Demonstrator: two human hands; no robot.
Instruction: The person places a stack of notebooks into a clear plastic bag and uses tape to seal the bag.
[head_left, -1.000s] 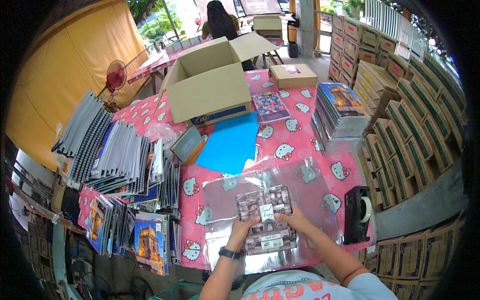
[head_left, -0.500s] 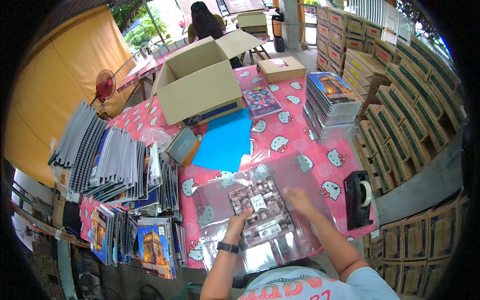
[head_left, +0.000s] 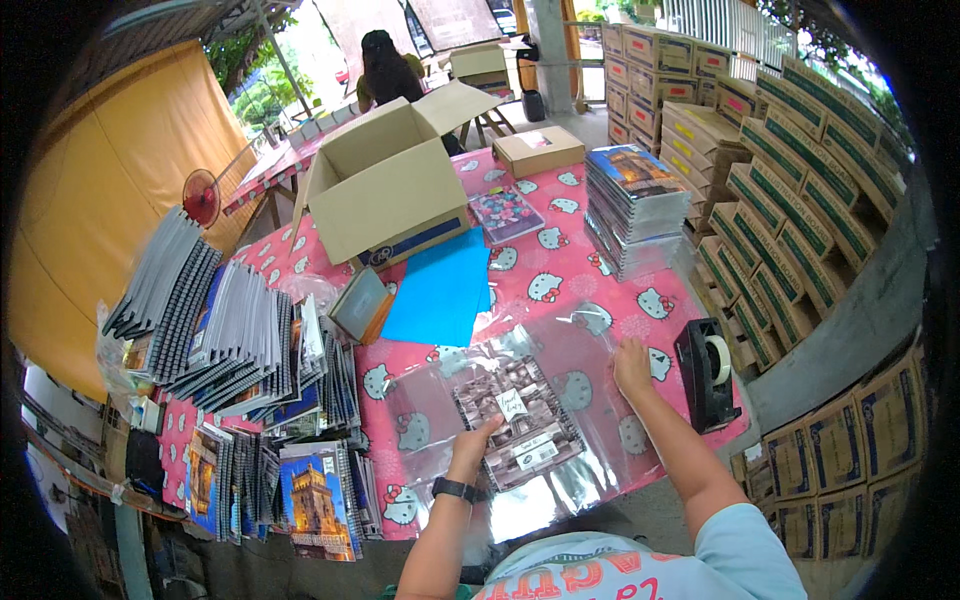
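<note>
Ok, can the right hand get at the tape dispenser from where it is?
Probably yes. The tape dispenser stands upright just to the right of the right hand, and nothing seems to stand between them. Whether that hand is pinching the plastic is unclear.

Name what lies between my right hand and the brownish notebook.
The head view shows clear plastic over pink tablecloth between the right hand and notebook.

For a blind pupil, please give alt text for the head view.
A person's left hand is on a grey notebook atop clear plastic; the right hand is near the plastic's right edge. Also on the pink tablecloth: stacked notebooks, blue sheets, an open carton, a tape dispenser.
</note>
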